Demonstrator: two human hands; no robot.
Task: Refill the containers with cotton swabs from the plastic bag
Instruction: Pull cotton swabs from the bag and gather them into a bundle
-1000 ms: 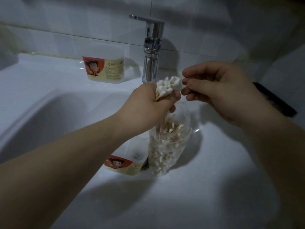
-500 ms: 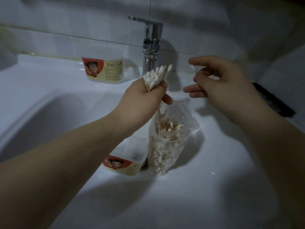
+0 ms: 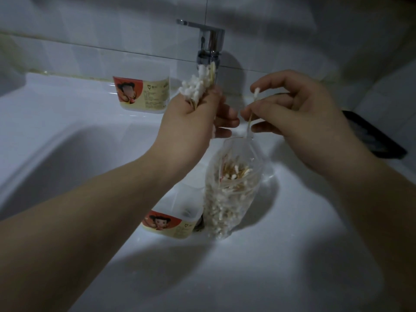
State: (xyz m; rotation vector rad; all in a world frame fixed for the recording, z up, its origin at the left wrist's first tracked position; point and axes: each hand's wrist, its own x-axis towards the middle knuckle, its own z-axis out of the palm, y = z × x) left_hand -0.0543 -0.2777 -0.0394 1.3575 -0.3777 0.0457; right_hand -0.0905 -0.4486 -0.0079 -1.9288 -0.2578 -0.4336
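A clear plastic bag (image 3: 231, 188) full of cotton swabs stands upright in the white sink basin (image 3: 281, 255). My left hand (image 3: 193, 122) grips a bundle of cotton swabs (image 3: 198, 86) above the bag, their white tips pointing up. To the right, my right hand (image 3: 299, 115) pinches a single swab (image 3: 253, 109) over the bag's open mouth. One clear container (image 3: 177, 219) with a red and yellow label stands in the basin against the bag's left side. A second labelled container (image 3: 144, 93) stands on the sink's back ledge.
A chrome faucet (image 3: 209, 48) rises behind my hands at the tiled wall. A dark flat object (image 3: 373, 136) lies on the sink's right rim. The basin slopes down on the left side.
My left hand has lifted the swab bundle and tilted it left. My right hand, empty half a second ago, now pinches one swab just above the bag.
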